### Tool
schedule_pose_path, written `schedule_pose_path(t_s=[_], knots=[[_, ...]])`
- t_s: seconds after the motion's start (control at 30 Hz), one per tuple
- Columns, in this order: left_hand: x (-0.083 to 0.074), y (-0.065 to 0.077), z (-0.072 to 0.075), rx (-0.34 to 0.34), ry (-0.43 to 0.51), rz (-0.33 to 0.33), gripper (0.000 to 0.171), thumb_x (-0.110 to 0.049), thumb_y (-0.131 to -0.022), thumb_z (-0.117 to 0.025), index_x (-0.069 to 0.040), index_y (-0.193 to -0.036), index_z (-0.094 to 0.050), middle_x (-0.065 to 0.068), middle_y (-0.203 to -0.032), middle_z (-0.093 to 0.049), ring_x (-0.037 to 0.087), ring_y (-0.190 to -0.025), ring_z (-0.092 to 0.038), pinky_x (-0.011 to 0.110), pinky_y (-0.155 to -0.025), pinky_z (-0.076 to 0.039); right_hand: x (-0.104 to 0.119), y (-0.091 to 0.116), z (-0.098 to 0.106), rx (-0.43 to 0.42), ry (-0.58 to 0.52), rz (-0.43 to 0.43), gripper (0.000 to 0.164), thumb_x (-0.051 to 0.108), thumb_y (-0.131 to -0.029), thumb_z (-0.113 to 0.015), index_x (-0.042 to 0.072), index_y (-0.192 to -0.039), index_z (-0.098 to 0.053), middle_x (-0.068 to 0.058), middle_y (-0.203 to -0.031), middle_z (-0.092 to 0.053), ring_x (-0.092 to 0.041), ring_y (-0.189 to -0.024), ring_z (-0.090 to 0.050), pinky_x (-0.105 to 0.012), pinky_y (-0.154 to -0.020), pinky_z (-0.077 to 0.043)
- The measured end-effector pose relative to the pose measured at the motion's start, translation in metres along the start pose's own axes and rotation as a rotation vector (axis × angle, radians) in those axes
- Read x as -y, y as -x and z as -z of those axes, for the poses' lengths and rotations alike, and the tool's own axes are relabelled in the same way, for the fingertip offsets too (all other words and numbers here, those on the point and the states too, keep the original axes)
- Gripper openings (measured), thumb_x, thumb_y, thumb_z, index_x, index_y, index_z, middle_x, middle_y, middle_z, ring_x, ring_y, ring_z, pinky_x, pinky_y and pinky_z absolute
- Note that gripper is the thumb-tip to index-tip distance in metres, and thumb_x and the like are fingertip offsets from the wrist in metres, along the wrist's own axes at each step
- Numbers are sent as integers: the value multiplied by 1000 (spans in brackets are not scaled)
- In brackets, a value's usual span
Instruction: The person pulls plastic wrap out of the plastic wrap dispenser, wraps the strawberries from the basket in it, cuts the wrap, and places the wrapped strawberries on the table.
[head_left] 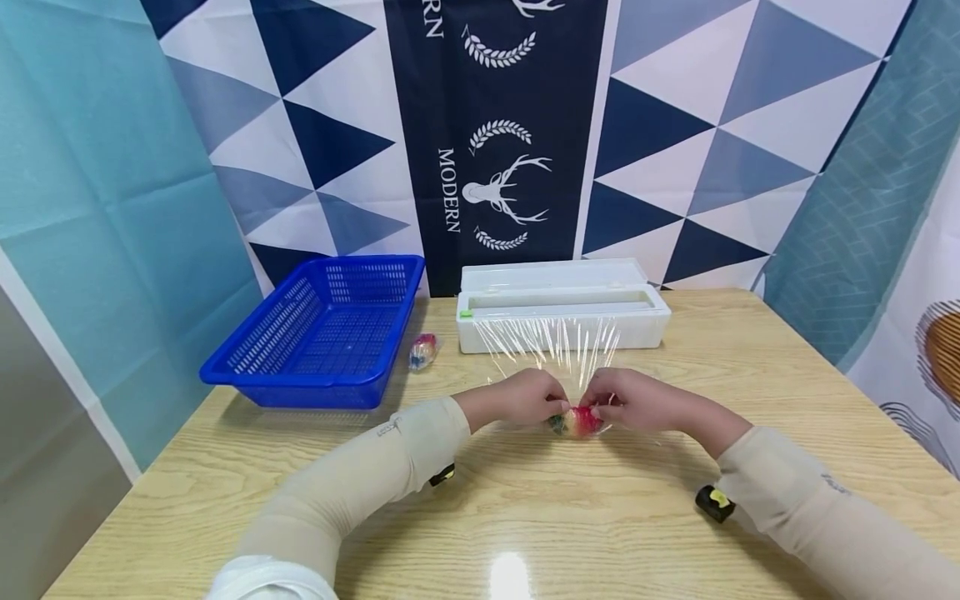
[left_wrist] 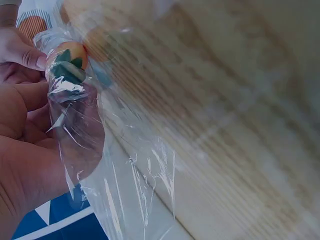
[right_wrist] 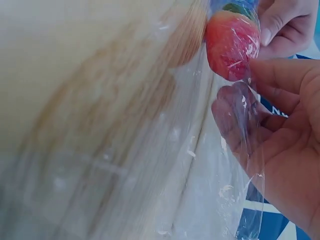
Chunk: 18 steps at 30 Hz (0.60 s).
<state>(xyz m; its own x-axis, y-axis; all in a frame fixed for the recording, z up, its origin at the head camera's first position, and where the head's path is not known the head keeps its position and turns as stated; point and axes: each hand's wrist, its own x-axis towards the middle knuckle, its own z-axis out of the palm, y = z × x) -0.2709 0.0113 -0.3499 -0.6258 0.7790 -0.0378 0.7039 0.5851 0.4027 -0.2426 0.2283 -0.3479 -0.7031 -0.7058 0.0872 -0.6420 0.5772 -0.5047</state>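
Observation:
A small fruit, red at one end and pale orange at the other with green leaves, lies in clear cling film on the table. It looks like a strawberry or a peach; which one I cannot tell. My left hand pinches the film at the leafy end. At the red end, my right hand pinches film between thumb and fingers. Stretched film runs from both hands back to a white cling film dispenser, its lid raised. Through the film, some fingers show behind it in both wrist views.
A blue plastic basket stands at the back left. Beside it lies another film-wrapped fruit, red and pale yellow. The wooden table meets a patterned cloth backdrop just behind the dispenser.

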Motion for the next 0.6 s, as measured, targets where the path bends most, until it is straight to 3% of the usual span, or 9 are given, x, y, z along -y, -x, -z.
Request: schedule_pose_path(t_s=[0.2, 0.37, 0.47, 0.6], knots=[[3, -11, 0, 19, -60, 47, 30, -17, -101, -52, -7, -77, -68, -5, -64, -53, 9, -65, -50, 20, -67, -42, -2, -5, -1, -11, -17, -83, 16, -1, -94, -56, 0, -107, -65, 3, -82, -60, -9, -71, -55, -27, -65, -49], [3, -17, -2, -17, -108, 93, 38, -18, -100, -54, -11, -63, -58, -4, -60, -49, 10, -61, -49, 21, -64, -41, -5, -9, -3, -18, -23, -108, 10, -2, -93, -55, 4, -98, -62, 3, -77, -58, -9, -68, -53, -27, -62, -48], [3, -19, -3, -47, -140, 142, 35, -20, -99, -56, -11, -66, -63, -4, -63, -56, 11, -63, -52, 22, -64, -43, -7, -11, -2, -24, 29, -90, 11, -2, -92, -56, 5, -94, -65, 4, -76, -59, -8, -68, -53, -27, -61, -48], [2, -19, -1, -73, -167, 194, 23, -18, -97, -57, -11, -82, -72, -4, -78, -65, 10, -74, -58, 23, -70, -47, -5, -12, 1, -61, 145, -59, 10, 1, -91, -61, 4, -95, -69, 2, -85, -63, -10, -76, -57, -31, -68, -51]])
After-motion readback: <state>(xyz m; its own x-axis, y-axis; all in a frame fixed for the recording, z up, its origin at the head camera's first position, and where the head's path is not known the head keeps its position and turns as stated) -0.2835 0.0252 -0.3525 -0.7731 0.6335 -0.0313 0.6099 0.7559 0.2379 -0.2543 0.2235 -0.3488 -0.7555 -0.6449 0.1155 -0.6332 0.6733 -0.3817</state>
